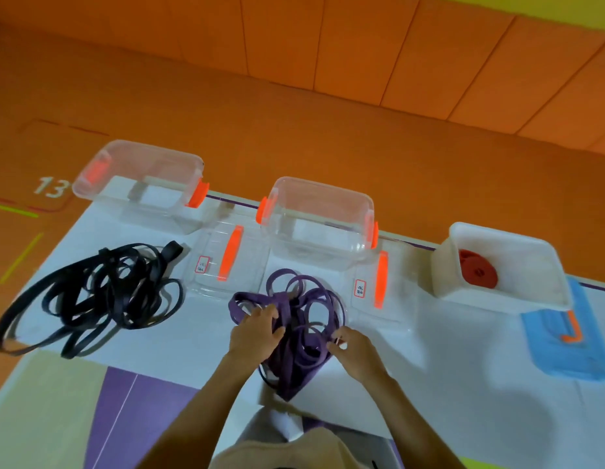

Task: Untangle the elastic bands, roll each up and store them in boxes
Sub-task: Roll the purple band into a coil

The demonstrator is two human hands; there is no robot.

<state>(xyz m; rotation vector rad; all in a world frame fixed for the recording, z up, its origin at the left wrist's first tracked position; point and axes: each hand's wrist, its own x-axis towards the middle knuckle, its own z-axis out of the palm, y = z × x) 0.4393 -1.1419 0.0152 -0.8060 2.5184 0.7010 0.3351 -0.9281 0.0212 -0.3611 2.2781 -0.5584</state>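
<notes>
Tabletop [463, 367]; black tangle [101, 292] untouched at 9 o'clock; empty clear box [314, 245] at 12; purple tangle [304, 319] dead centre, untangling underway; left hand [257, 330] grips strands, right hand [353, 346] pinches loop; next, likely tease one band free.

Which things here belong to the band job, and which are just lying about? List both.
Job: left hand, right hand, purple bands, black bands, red roll, left box, middle box, white box, left lid, middle lid, blue lid.
Lying about: purple mat, 13 mark.
</notes>
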